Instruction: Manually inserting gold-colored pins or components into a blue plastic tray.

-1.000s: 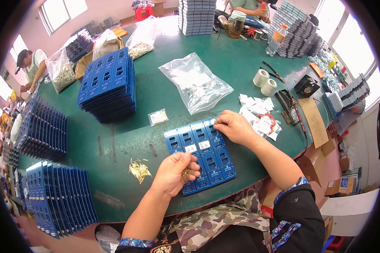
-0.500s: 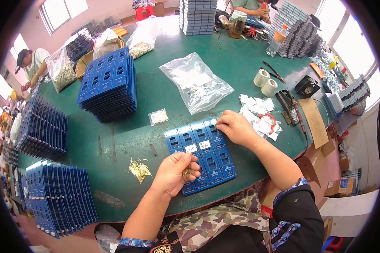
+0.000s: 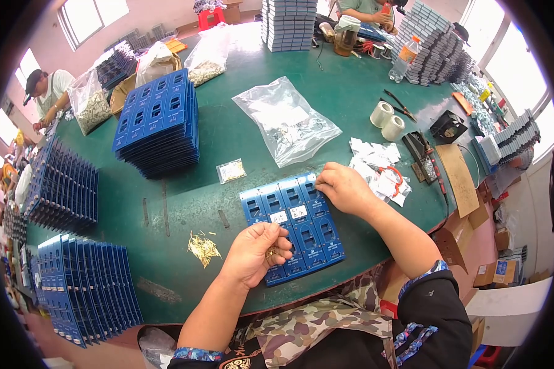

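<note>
A blue circuit board panel (image 3: 311, 237) with rectangular cutouts and two white labels lies on the green table in front of me. My left hand (image 3: 260, 251) is curled over its lower left part, closed around a few thin gold-coloured pins that show between the fingers. At the panel's upper right corner, the fingertips of my right hand (image 3: 345, 187) are pinched together against the board. Whatever they hold is hidden. Left of my left hand lies a loose heap of gold pins (image 3: 203, 248), and beyond the panel a small clear bag (image 3: 231, 171) of small parts.
Blue panels stand in stacks (image 3: 157, 123) (image 3: 86, 289) at the left. Farther back lies a large clear plastic bag (image 3: 286, 123). On the right are white packets (image 3: 375, 166), solder spools (image 3: 381, 114), a soldering iron (image 3: 436, 166) and a bottle (image 3: 405, 59). Other people work across the table.
My right hand has shifted very slightly at the panel's corner. My left hand and the panel stay in place. The person at far left has moved their hands a little.
</note>
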Demonstrator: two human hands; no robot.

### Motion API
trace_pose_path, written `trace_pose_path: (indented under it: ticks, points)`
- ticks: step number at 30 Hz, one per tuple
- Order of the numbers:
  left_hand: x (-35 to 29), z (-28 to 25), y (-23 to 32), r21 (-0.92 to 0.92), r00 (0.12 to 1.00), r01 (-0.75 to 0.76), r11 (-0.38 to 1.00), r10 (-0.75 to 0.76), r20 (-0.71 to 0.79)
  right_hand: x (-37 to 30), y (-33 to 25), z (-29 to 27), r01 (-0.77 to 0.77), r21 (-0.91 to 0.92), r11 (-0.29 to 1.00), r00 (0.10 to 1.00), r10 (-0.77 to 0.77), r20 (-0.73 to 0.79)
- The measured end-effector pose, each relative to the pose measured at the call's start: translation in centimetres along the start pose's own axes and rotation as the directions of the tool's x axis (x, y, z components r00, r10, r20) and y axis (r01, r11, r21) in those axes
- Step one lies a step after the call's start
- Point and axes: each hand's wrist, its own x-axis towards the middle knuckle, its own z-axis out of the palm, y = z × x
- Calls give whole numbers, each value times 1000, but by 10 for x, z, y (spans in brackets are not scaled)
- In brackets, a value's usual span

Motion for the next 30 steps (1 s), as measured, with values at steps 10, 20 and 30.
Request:
trace_pose_path:
  ticks: [10, 20, 30]
  points:
    - [-2, 1, 0, 21, 1000, -4, 1000, 4, -14, 2, 6, -2, 66, 22, 998, 998, -66, 11]
    - [0, -1, -1, 52, 1000, -1, 999, 2, -3, 2, 6, -1, 140, -22, 990, 990, -141, -21]
    - [1, -2, 0, 30, 1000, -8, 1000, 8, 4, -6, 2, -8, 155, -53, 986, 988, -155, 3]
